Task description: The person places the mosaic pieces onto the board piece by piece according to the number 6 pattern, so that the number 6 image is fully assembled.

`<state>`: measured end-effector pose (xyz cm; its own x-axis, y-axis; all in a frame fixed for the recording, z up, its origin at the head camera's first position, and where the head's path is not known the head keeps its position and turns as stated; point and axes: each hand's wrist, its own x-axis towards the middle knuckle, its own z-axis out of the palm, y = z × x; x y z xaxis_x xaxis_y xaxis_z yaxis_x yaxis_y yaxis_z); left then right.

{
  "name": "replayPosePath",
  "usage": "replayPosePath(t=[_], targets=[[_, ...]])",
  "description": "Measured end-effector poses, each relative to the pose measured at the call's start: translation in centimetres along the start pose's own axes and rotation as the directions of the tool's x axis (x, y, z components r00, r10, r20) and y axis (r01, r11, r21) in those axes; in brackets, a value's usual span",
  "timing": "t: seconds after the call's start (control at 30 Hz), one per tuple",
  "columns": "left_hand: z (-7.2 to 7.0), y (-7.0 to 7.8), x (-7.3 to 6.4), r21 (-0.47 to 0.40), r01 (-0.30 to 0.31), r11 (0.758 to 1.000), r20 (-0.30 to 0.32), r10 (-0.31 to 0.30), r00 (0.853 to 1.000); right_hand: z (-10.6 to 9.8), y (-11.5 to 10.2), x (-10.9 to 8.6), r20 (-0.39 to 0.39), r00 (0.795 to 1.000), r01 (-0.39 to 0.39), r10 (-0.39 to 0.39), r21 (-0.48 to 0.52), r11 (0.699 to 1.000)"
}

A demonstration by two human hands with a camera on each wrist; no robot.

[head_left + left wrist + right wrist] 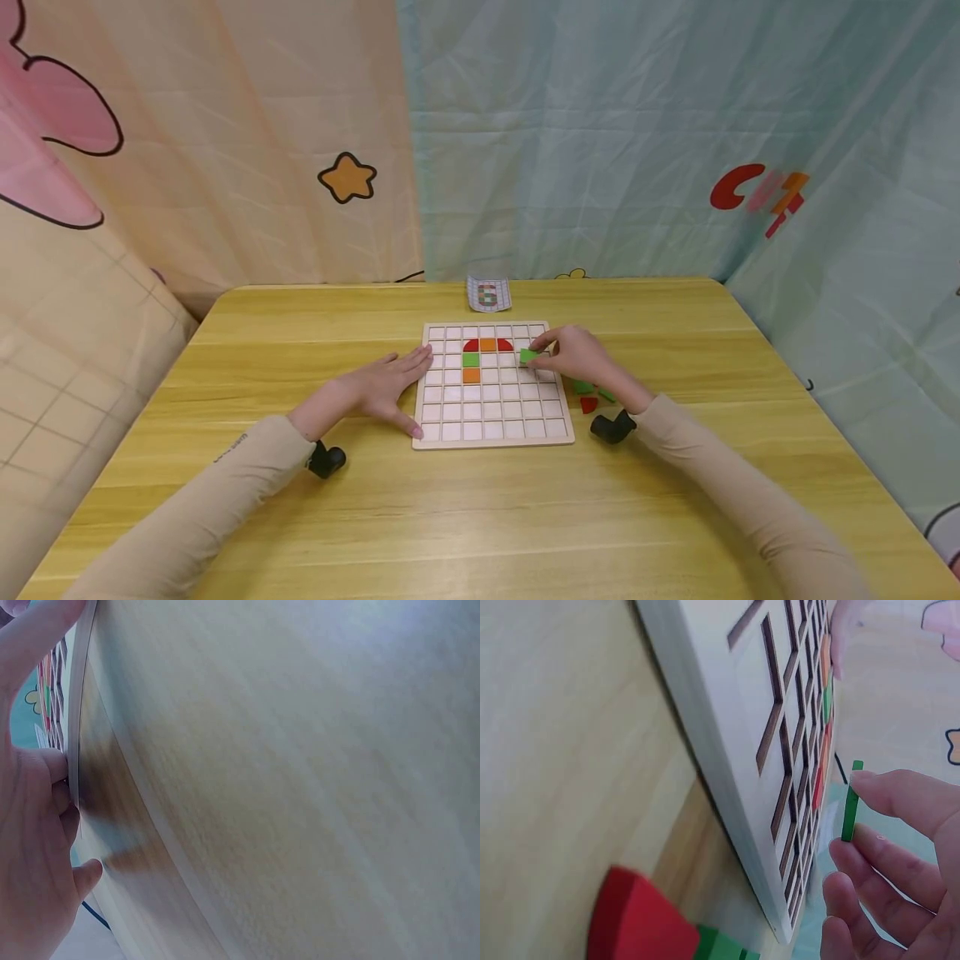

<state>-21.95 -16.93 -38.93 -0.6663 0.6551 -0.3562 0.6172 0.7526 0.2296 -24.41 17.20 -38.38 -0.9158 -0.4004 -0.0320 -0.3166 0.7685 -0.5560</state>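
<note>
Head view: left hand (386, 388), fingers outstretched, touches left edge of board (492, 410); right hand (581, 354) pinches green tile (527, 357) over bare cells (509, 375).

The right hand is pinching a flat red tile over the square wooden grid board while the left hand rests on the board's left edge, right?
Only the colour is wrong: the head view shows the right hand pinching a flat green tile over the board.

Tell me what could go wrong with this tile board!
The green tile, pinched in the right hand, might slip. The left hand touches the edge of the board, so a push could shift it. The loose red piece lies beside the board, near the right arm, so it might get bumped.
</note>
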Motion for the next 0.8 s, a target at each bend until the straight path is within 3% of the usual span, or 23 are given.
replayPosePath(t=[0.4, 0.8], targets=[[0.1, 0.0, 0.0, 0.004, -0.007, 1.000, -0.007, 0.007, 1.000, 1.6, -1.3, 0.6, 0.011, 0.999, 0.044, -0.043, -0.045, 0.998], [0.1, -0.1, 0.0, 0.008, -0.004, 1.000, -0.005, 0.004, 1.000, 2.7, -2.3, 1.0, 0.043, 0.999, 0.034, -0.031, -0.053, 0.998]])
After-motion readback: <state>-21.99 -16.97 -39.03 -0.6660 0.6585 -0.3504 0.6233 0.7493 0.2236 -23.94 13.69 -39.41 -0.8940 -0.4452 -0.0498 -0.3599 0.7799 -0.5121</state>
